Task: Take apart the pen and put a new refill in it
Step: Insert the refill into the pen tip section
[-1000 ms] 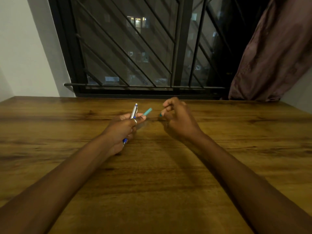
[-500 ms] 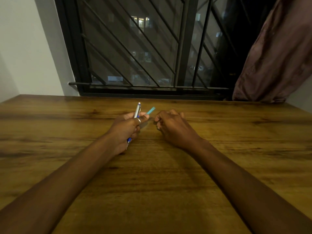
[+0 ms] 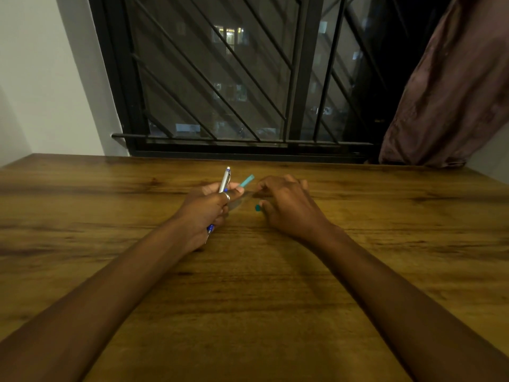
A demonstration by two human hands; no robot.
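My left hand [image 3: 205,209] is closed around a silver pen [image 3: 225,180] with blue trim. Its push-button end points up and away, and its blue tip [image 3: 210,229] shows below my fist. A thin refill with a teal end [image 3: 247,180] sticks out past my left thumb toward the right. My right hand [image 3: 287,206] rests on the table just right of it, fingers curled. A small teal piece [image 3: 257,208] shows at its thumb tip; I cannot tell what it is. A faint clear strip [image 3: 242,200] spans the gap between the two hands.
The wooden table [image 3: 248,299] stretches wide around both forearms. A barred window [image 3: 220,106] stands behind its far edge, with a brown curtain [image 3: 451,100] at the right and a white wall [image 3: 41,78] at the left.
My right hand has come down from a raised position onto the table, close to my left hand. My left hand has kept the pen and refill almost still.
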